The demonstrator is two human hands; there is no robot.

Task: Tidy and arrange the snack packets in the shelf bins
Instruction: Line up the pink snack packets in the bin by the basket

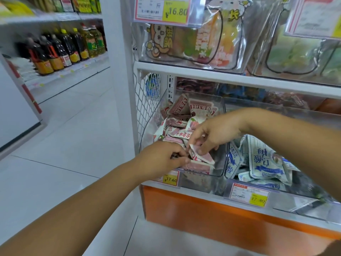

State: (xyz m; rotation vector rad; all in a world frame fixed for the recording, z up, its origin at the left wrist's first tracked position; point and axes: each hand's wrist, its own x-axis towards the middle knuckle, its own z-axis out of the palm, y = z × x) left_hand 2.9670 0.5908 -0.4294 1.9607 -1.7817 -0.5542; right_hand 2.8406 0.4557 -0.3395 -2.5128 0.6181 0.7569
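Pinching a pink packet (202, 157) with my right hand (212, 134), centre frame, over the front of the pink-packet bin (220, 163). Left hand (162, 157) curled against it; I cannot tell whether it grips.

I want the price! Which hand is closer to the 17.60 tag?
Left. The left hand is just above the 17.60 price tag; the right hand, pinching a pink packet, is higher right.
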